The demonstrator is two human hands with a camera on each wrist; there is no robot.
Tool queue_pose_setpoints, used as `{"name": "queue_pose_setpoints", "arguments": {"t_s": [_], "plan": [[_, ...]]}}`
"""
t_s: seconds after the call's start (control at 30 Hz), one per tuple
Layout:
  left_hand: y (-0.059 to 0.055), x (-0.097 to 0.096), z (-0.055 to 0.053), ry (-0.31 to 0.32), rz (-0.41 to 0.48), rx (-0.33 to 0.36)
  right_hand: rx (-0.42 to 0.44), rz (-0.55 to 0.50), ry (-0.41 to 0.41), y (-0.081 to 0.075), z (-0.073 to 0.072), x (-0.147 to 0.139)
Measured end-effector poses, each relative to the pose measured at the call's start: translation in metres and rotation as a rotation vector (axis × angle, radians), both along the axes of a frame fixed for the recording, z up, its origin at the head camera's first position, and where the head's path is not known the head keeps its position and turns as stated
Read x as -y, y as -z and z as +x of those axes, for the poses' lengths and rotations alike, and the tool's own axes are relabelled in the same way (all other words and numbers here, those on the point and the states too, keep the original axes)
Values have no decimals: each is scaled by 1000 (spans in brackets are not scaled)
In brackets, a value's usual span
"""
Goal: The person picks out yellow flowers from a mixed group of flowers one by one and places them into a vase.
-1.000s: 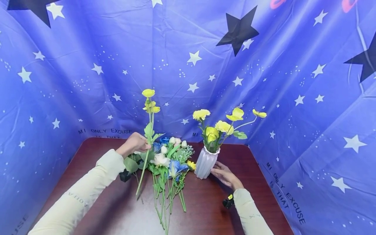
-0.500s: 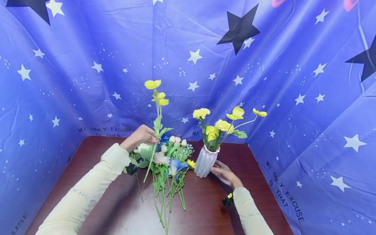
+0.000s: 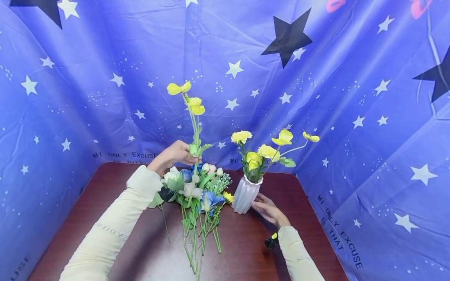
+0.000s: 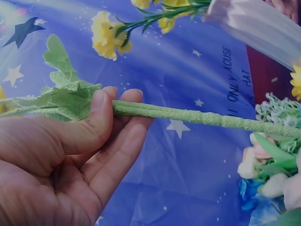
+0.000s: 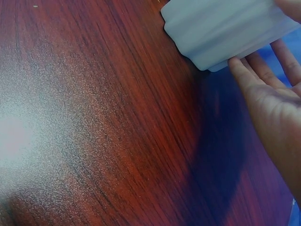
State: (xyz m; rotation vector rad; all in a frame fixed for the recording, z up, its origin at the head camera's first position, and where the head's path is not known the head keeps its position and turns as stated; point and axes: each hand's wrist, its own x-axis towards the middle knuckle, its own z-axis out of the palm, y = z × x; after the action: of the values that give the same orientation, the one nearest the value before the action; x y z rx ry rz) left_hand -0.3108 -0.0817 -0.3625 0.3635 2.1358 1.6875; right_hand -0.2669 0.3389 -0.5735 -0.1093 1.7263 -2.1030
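My left hand (image 3: 181, 152) pinches the green stem (image 4: 202, 117) of a yellow artificial flower (image 3: 195, 105) between thumb and fingers, just below its leaves. Held upright, the flower stands above a pile of artificial flowers (image 3: 207, 201), its lower stem overlapping them in the head view. My right hand (image 3: 268, 210) holds the lower right side of a white fluted vase (image 3: 246, 197), thumb on one side and fingers on the other, as the right wrist view shows. Several yellow flowers (image 3: 268, 152) stand in the vase, which leans slightly on the table.
The dark red wooden table (image 3: 232, 265) carries the pile, whose stems point toward its front edge. Blue star-printed cloth (image 3: 211, 47) hangs behind and at both sides. A black wrist device (image 3: 271, 242) shows by the right sleeve.
My left hand has risen and moved right, away from me, with the yellow flower. The right hand and the vase have stayed in place.
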Motion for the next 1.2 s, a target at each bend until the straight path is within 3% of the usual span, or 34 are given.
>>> {"name": "queue_pose_setpoints", "arguments": {"t_s": [0.6, 1.2], "plan": [[-32, -10, -8, 135, -10, -23, -24, 10, -21, -1, 1, 0], [-77, -33, -6, 169, 59, -101, -34, 10, -34, -1, 1, 0]]}}
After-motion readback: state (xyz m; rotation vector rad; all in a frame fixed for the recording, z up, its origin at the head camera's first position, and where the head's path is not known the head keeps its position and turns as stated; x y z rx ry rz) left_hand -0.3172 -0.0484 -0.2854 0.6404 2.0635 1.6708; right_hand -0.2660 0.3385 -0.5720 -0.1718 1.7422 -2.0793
